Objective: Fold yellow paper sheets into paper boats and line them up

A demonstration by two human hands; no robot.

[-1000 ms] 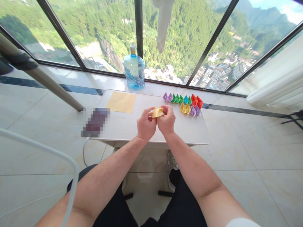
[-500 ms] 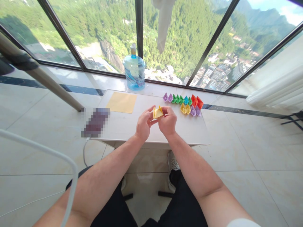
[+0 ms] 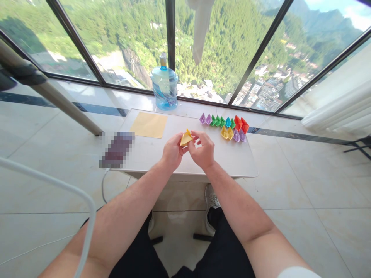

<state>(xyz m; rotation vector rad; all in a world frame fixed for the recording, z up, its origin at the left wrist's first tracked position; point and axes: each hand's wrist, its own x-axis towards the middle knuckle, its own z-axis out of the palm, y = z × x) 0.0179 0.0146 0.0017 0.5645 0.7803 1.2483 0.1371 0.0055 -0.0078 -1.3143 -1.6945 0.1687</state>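
A small folded yellow paper piece (image 3: 186, 139) is held above the white table between my two hands. My left hand (image 3: 172, 150) grips it from the left, fingers closed around its side and underneath. On the other side, my right hand (image 3: 203, 148) has its thumb and fingers closed on the paper's right edge. Several folded paper boats stand at the table's right: purple boats (image 3: 205, 119), green boats (image 3: 218, 121), a blue boat (image 3: 228, 122), red boats (image 3: 241, 124) and yellow boats (image 3: 227, 133). A flat yellow paper sheet (image 3: 148, 124) lies at the left.
The white table (image 3: 228, 160) has a rounded right corner. Behind it a large blue water bottle (image 3: 164, 88) stands by the window. A pixelated dark object (image 3: 117, 150) lies at the table's left edge, near a cable. A slanted pole (image 3: 68, 98) and white tube (image 3: 58, 180) are on the left.
The yellow paper piece has turned and shifted slightly left in my hands. My left hand moved a little left, and the fingers of my right hand have changed position on it.
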